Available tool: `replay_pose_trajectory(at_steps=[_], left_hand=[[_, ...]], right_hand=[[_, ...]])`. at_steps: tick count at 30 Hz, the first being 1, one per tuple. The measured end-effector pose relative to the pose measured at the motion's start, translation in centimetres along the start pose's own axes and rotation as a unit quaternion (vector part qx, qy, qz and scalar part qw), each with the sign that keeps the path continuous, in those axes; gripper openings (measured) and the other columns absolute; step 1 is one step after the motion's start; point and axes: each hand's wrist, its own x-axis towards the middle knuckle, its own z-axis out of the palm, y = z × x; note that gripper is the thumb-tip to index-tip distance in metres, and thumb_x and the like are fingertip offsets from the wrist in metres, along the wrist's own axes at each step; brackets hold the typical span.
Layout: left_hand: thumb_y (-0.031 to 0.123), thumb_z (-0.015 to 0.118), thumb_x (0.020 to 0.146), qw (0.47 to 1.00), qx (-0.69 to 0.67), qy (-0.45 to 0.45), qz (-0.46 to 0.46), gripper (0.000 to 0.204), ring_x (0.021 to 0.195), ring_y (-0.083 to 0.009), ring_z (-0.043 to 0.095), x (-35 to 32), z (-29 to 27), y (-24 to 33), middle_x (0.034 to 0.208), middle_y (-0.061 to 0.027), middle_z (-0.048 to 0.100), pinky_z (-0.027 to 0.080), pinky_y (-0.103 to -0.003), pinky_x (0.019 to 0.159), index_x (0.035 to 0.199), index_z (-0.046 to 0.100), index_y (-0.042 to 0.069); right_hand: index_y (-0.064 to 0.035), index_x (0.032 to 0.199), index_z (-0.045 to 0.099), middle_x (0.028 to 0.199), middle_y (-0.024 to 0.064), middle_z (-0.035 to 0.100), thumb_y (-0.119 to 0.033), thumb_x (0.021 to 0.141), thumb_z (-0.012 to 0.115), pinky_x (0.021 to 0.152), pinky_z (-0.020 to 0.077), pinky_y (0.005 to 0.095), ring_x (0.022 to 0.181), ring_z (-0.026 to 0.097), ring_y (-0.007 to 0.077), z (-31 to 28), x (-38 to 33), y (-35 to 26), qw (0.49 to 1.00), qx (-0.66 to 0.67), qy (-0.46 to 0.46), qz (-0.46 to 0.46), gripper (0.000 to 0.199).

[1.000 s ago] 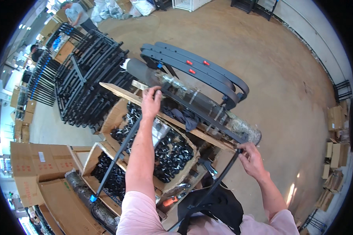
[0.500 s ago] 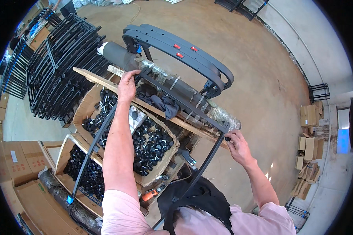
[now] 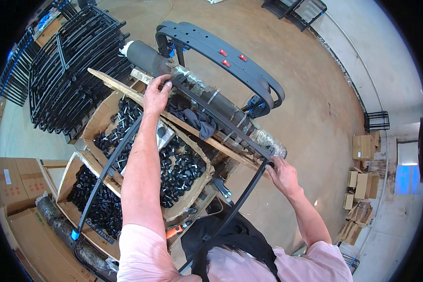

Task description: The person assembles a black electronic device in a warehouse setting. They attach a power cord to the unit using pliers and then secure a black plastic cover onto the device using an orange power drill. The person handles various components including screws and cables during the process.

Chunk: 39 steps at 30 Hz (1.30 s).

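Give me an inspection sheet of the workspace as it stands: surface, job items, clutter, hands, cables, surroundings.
Surface: wooden plank across open cartons; wrapped black roll lies along it.
Job items: black metal frame, held at two corners above the plank.
Clutter: cardboard box of small black parts; second box of black parts; dark cloth on the plank; orange-handled tool below.
Hands: left hand grips the frame's far corner; right hand grips its near-right corner.
Cables: nothing seen.
Surroundings: stacked black frames at left; curved black bars with red reflectors behind; brown floor; small cartons by the wall.
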Motion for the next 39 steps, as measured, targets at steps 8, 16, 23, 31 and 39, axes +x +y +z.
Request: replay_pose_trajectory(at_steps=[8, 16, 23, 31, 39], left_hand=[[0.025, 0.07, 0.101, 1.0, 0.031, 0.001, 0.001, 0.03, 0.107, -0.0253, 0.07, -0.1, -0.1, 0.0, 0.124, -0.0129, 0.07, 0.054, -0.039, 0.1, 0.13, 0.074, 0.016], [0.028, 0.069, 0.102, 0.999, -0.036, 0.015, -0.001, 0.031, 0.113, -0.0284, 0.072, 0.3, 0.0, -1.5, 0.123, -0.0133, 0.075, 0.053, -0.04, 0.103, 0.13, 0.072, 0.016], [0.032, 0.071, 0.101, 0.997, 0.071, -0.015, 0.016, 0.033, 0.115, -0.0299, 0.07, -0.2, -0.2, -0.5, 0.126, -0.0108, 0.071, 0.053, -0.043, 0.103, 0.131, 0.073, 0.018], [0.03, 0.072, 0.1, 0.999, 0.052, 0.006, 0.001, 0.033, 0.114, -0.0298, 0.071, -0.7, -0.4, 0.3, 0.128, -0.0109, 0.071, 0.055, -0.043, 0.101, 0.131, 0.073, 0.019], [0.024, 0.065, 0.104, 0.999, -0.043, 0.024, 0.021, 0.033, 0.119, -0.0291, 0.071, -0.3, -0.6, -1.8, 0.129, -0.0105, 0.075, 0.053, -0.042, 0.104, 0.135, 0.071, 0.021]], right_hand=[[-0.005, 0.13, 0.06, 0.094, 0.0207, 0.078, -0.032, 0.104, 0.065, 0.082, 0.0596, 0.0501, 0.091, 0.076, 0.0409, 0.0, 1.6, -0.7, 0.993, -0.024, -0.069, 0.092, 0.038], [-0.0002, 0.124, 0.062, 0.084, 0.023, 0.075, -0.051, 0.101, 0.065, 0.077, 0.0594, 0.0537, 0.085, 0.075, 0.0448, -0.3, 1.5, 0.6, 0.98, -0.114, -0.147, 0.066, 0.056], [0.0006, 0.105, 0.072, 0.078, 0.0207, 0.075, -0.067, 0.093, 0.068, 0.07, 0.0605, 0.0501, 0.079, 0.077, 0.0384, -2.4, 1.0, -1.3, 0.963, -0.226, -0.147, -0.012, 0.069], [-0.0014, 0.106, 0.069, 0.082, 0.0184, 0.075, -0.042, 0.089, 0.077, 0.07, 0.0607, 0.0496, 0.08, 0.077, 0.037, -2.3, 0.8, -1.0, 0.951, -0.252, -0.175, -0.03, 0.045], [-0.0035, 0.099, 0.072, 0.084, 0.0168, 0.077, -0.029, 0.088, 0.074, 0.067, 0.0615, 0.0482, 0.08, 0.078, 0.0352, -1.9, 1.8, -1.4, 0.947, -0.276, -0.158, -0.045, 0.028]])
